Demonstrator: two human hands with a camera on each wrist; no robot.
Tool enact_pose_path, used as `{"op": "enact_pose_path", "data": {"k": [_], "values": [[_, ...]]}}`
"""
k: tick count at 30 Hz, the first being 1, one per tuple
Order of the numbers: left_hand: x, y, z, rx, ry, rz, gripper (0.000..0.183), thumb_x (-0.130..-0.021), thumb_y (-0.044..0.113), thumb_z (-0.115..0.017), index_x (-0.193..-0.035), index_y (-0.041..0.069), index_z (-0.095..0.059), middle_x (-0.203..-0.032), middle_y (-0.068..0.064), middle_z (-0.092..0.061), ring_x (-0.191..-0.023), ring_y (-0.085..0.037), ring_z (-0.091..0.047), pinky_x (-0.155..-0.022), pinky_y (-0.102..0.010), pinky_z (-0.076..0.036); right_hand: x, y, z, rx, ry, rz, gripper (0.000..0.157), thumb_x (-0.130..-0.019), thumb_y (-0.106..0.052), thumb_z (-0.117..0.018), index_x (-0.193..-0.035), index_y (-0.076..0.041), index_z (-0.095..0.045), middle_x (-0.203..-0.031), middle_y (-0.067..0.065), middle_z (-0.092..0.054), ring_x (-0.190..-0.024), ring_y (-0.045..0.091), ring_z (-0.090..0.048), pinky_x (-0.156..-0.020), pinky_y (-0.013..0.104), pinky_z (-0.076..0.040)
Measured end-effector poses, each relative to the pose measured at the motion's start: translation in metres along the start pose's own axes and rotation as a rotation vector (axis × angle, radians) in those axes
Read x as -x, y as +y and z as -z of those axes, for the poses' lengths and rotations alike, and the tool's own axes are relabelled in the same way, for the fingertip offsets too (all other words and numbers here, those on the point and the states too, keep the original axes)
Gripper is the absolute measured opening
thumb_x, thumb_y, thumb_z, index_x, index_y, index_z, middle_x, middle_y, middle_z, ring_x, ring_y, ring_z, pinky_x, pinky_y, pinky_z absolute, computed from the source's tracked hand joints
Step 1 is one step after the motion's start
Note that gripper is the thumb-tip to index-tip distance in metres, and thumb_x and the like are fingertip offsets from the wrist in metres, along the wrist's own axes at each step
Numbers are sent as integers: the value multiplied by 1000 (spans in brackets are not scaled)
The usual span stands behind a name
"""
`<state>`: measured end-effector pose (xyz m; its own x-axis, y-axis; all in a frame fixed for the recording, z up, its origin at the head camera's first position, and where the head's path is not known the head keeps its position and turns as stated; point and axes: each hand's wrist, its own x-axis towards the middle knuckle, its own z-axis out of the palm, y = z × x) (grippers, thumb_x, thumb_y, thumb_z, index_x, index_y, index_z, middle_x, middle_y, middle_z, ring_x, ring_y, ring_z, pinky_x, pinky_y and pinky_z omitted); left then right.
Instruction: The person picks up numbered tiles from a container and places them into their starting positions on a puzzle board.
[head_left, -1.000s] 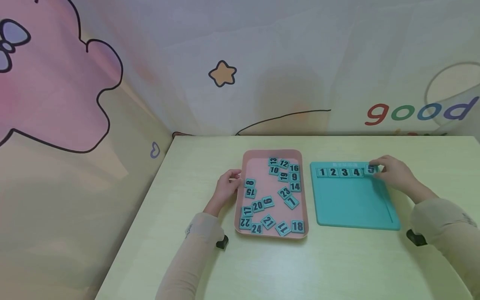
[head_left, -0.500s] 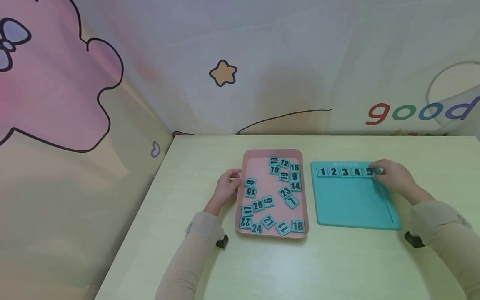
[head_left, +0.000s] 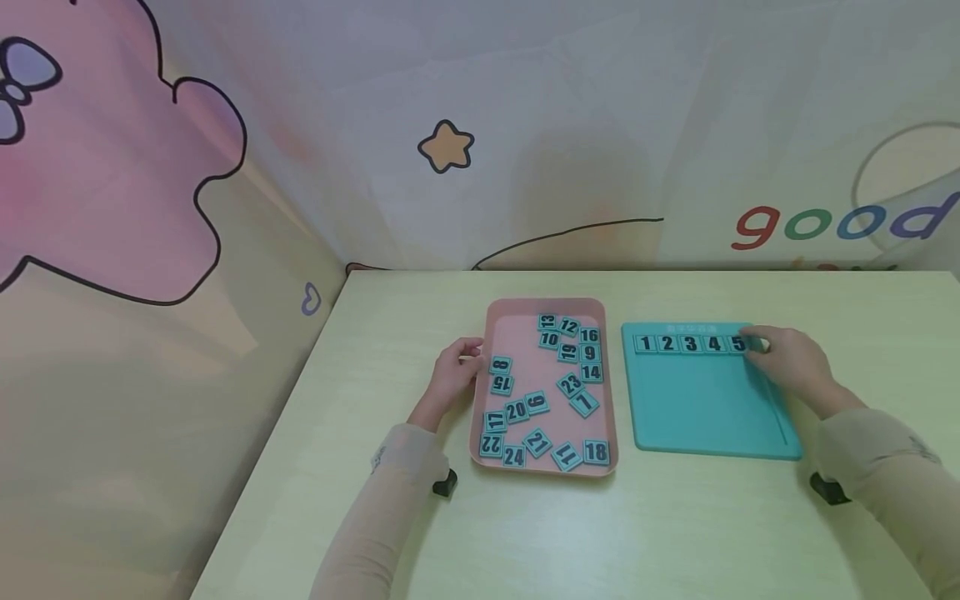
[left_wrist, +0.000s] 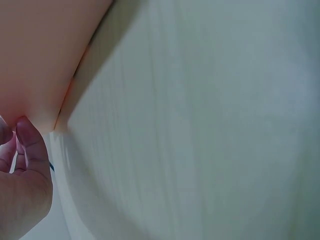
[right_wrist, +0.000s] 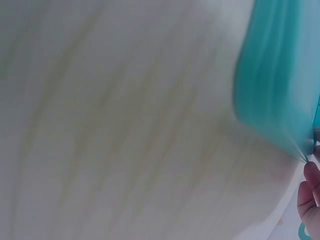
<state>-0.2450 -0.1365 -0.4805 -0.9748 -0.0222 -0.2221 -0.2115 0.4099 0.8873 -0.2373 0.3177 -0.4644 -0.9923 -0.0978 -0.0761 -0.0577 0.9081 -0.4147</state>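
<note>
In the head view, my left hand (head_left: 452, 382) holds the left rim of a pink tray (head_left: 498, 310), thumb and fingers at its edge. The left wrist view shows the thumb (left_wrist: 31, 140) against the tray's side. Loose teal number tiles, such as the 18 tile (head_left: 596, 452) and the 7 tile (head_left: 584, 404), lie in the tray at various angles. My right hand (head_left: 795, 367) pinches the 5 tile (head_left: 738, 343) at the right end of a row on a teal board (head_left: 705, 408). Tiles 1 to 4 stand left of it in order.
Both tray and board lie on a pale wooden table (head_left: 540, 542), a narrow gap between them. A printed cloth backdrop (head_left: 570, 167) rises behind the table's far edge and along its left side.
The 5 tile has gone from raised and slightly tilted to flat in line beside the 4. My right hand has lowered a little with it. My left hand stays at the tray.
</note>
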Motion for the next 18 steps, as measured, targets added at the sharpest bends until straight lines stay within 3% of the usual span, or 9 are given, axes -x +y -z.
{"op": "enact_pose_path", "data": {"k": [2,5,11,18], "values": [[0,-1,0,3,1,-2,33,-87,14,-50,-119,12,-51,-106,-6,-51,-78,-16,-52,-72,-25,-49,0,-1,-1,-16,-10,2,42,-82,-11,-54,-120,7,-46,-120,34,-43,-109,49,-39,-86,60,-34],[-1,-2,0,4,1,-4,33,-87,15,-50,-119,12,-51,-106,-6,-51,-78,-16,-52,-71,-25,-49,-2,-1,-1,-37,-19,12,44,-82,-11,-56,-121,7,-45,-123,32,-40,-113,50,-33,-89,61,-30],[-2,-3,0,0,1,-6,33,-87,15,-50,-120,13,-51,-106,-6,-51,-79,-16,-52,-73,-25,-49,-4,-5,-1,-70,7,28,44,-83,-13,-55,-121,7,-44,-120,31,-39,-109,47,-36,-87,61,-32],[-1,-2,0,-4,-4,1,32,-88,17,-50,-119,14,-51,-107,-5,-51,-80,-17,-52,-75,-25,-48,-4,-24,1,-83,73,83,39,-82,-10,-55,-117,5,-48,-115,30,-41,-101,44,-42,-81,59,-37]]}}
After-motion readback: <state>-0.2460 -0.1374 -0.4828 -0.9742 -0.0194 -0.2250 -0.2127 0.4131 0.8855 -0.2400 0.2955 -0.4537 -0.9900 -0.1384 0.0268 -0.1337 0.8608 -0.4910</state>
